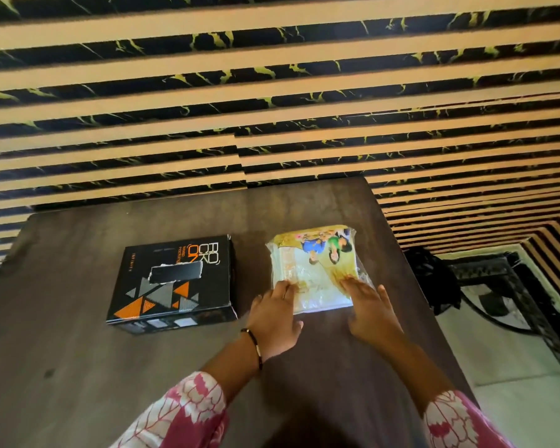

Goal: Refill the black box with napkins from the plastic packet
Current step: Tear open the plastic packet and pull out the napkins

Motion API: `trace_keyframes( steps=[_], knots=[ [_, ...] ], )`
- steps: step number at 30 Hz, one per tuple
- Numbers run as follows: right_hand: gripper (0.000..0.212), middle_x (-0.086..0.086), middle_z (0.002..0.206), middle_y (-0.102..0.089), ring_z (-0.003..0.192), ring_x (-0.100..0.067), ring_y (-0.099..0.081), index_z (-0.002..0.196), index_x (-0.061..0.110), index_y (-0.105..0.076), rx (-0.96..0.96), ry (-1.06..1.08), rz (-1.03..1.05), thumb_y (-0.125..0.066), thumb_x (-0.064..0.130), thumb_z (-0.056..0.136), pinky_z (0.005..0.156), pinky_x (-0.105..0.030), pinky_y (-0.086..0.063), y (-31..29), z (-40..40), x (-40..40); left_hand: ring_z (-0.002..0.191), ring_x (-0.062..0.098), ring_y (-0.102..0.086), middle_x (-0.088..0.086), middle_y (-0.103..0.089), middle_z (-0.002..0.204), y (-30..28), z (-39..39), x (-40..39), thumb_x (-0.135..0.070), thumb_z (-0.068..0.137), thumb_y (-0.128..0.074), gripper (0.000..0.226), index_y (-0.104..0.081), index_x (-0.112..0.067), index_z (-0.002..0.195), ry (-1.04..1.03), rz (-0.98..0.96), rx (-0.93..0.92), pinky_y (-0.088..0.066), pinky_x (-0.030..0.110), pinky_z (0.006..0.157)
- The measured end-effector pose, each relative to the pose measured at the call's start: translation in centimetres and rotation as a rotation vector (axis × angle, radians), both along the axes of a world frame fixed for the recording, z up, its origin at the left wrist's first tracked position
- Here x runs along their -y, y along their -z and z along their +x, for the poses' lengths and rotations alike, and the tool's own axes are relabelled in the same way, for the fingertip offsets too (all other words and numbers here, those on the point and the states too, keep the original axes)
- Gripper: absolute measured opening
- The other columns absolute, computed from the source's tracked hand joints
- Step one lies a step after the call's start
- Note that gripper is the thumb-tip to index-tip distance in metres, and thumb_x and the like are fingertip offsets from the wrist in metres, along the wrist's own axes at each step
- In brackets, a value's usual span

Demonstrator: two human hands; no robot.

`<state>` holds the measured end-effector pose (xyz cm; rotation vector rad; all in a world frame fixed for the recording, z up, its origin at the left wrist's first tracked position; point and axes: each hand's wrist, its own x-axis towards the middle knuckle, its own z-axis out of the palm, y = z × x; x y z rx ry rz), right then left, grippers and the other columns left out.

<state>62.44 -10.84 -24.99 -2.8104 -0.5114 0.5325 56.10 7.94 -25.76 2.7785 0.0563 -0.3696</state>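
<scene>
A black box with orange and grey triangles and a rectangular slot cut in its top lies closed on the dark wooden table. To its right lies the clear plastic packet of napkins with a printed picture on top. My left hand lies on the packet's near left corner, fingers on the plastic. My right hand lies on its near right corner with straight fingers. Both hands touch the packet, which stays flat on the table.
A striped black and tan wall rises directly behind the table. The table's right edge drops to a pale floor, where a black ornate metal stand is placed. Bare tabletop lies in front of the box.
</scene>
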Motion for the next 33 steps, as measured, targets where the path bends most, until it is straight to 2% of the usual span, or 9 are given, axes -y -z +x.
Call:
trace_keyframes(
  steps=[9,13,16,18,20,23,25,30,33],
  knots=[
    [0.069,0.004,0.157,-0.017,0.145,-0.014,-0.008,0.147,0.023,-0.014,-0.051,0.021,0.092,-0.045,0.017,0.086,0.117,-0.037,0.003,0.0,-8.6,2.1,0.13,0.022,-0.036,-0.001,-0.024,0.148,0.8,-8.0,-0.3,-0.039,0.085,-0.047,0.064,-0.021,-0.025,0.142,0.096,-0.105,-0.029,-0.034,0.041,0.106],
    [0.065,-0.008,0.158,-0.011,0.146,-0.023,-0.003,0.147,0.013,-0.015,0.13,0.0,0.068,-0.045,0.025,0.091,0.118,-0.036,-0.004,-1.1,-9.4,0.9,0.125,0.027,-0.041,0.005,-0.025,0.146,-0.5,-8.4,0.5,-0.038,0.085,-0.048,0.071,-0.012,-0.021,0.144,0.075,-0.072,0.003,-0.039,0.042,0.102],
    [0.065,-0.01,0.158,-0.007,0.146,-0.024,-0.001,0.147,0.01,-0.011,0.114,-0.03,0.068,-0.04,0.031,0.094,0.118,-0.036,-0.003,-2.1,-8.8,-1.0,0.136,0.03,-0.026,0.008,-0.014,0.153,-0.8,-7.2,1.4,-0.039,0.083,-0.052,0.084,-0.002,-0.016,0.146,0.045,0.006,0.113,-0.026,0.043,0.11],
    [0.063,-0.011,0.156,-0.018,0.146,-0.026,-0.008,0.146,0.009,-0.016,0.033,-0.039,-0.005,-0.039,0.035,0.094,0.118,-0.037,-0.005,-1.8,-8.1,-2.1,0.143,0.026,-0.009,0.006,-0.005,0.157,-0.4,-6.0,2.0,-0.043,0.084,-0.051,0.086,0.002,-0.013,0.146,0.099,0.039,0.099,-0.01,0.045,0.116],
    [0.058,-0.013,0.148,-0.033,0.141,-0.028,-0.022,0.141,0.008,-0.029,0.039,-0.017,-0.082,-0.041,0.037,0.092,0.117,-0.039,-0.01,-1.4,-7.6,-2.7,0.145,0.023,-0.001,0.005,0.0,0.158,0.1,-5.2,2.7,-0.046,0.086,-0.049,0.086,0.004,-0.013,0.146,0.125,0.036,0.028,-0.002,0.047,0.116],
    [0.045,-0.012,0.13,-0.053,0.126,-0.028,-0.04,0.124,0.008,-0.049,0.104,0.067,-0.108,-0.046,0.036,0.089,0.111,-0.037,-0.023,-1.8,-7.1,-3.3,0.145,0.023,-0.001,0.004,0.0,0.158,0.6,-4.8,3.2,-0.049,0.088,-0.044,0.083,0.003,-0.013,0.146,0.121,0.059,-0.023,-0.003,0.051,0.116],
    [0.039,-0.012,0.121,-0.06,0.12,-0.028,-0.045,0.115,0.009,-0.057,0.097,0.109,-0.124,-0.047,0.035,0.088,0.103,-0.036,-0.032,-2.2,-6.7,-3.6,0.144,0.024,-0.005,0.004,-0.004,0.157,0.7,-4.8,3.2,-0.047,0.089,-0.043,0.079,-0.001,-0.013,0.146,0.128,0.106,-0.009,-0.005,0.051,0.116],
    [0.029,-0.014,0.12,-0.062,0.121,-0.03,-0.046,0.108,0.01,-0.061,-0.013,0.29,-0.089,-0.052,0.026,0.085,0.097,-0.036,-0.037,-2.5,-5.5,-4.1,0.142,0.026,-0.013,0.004,-0.011,0.156,0.4,-5.1,3.1,-0.047,0.087,-0.046,0.078,-0.006,-0.015,0.146,0.153,0.14,0.027,-0.009,0.051,0.116],
    [0.027,-0.009,0.119,-0.063,0.118,-0.028,-0.05,0.103,0.013,-0.06,-0.093,0.386,-0.048,-0.057,0.029,0.082,0.095,-0.035,-0.037,-2.4,-4.7,-4.2,0.142,0.025,-0.014,0.003,-0.012,0.155,0.5,-5.3,3.1,-0.046,0.088,-0.045,0.077,-0.006,-0.015,0.146,0.148,0.137,0.03,-0.009,0.05,0.116]
  ],
)
